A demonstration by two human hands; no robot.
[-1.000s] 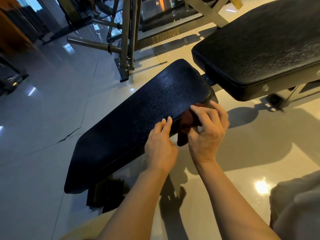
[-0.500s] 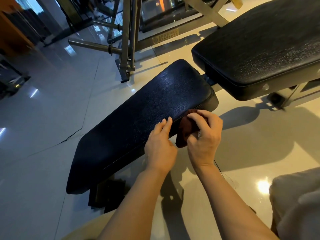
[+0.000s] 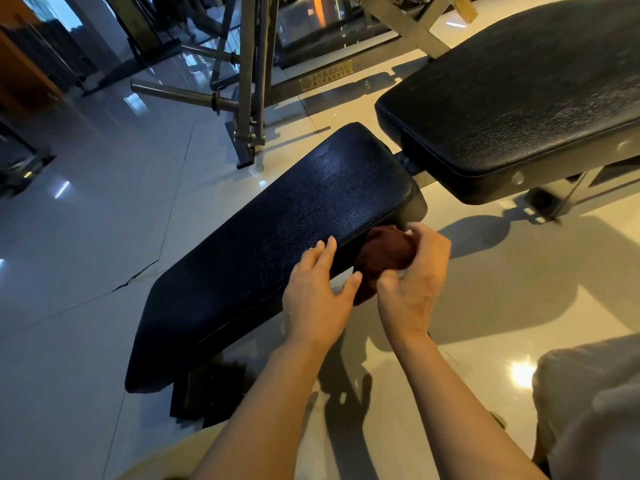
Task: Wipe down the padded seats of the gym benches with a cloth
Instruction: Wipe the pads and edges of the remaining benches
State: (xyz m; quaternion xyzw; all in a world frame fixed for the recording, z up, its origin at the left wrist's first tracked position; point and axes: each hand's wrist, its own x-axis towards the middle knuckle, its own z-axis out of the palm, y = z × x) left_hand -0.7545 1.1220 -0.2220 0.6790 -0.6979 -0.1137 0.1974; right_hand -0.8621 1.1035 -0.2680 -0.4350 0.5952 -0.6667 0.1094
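Cloth (image 3: pixel 386 252): dark maroon, bunched into a wad, pressed against near side edge of seat pad (image 3: pixel 277 233). Right hand (image 3: pixel 414 282) curls round it. Left hand (image 3: pixel 317 292) flat, fingers straight, on pad's top edge. Pad black, textured, long axis running lower-left to upper-right toward second pad (image 3: pixel 519 98).

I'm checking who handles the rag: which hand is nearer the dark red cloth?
Right. The right hand grips the dark red cloth against the side edge of the bench seat. The left hand rests fingers on the seat, thumb just beside the cloth.
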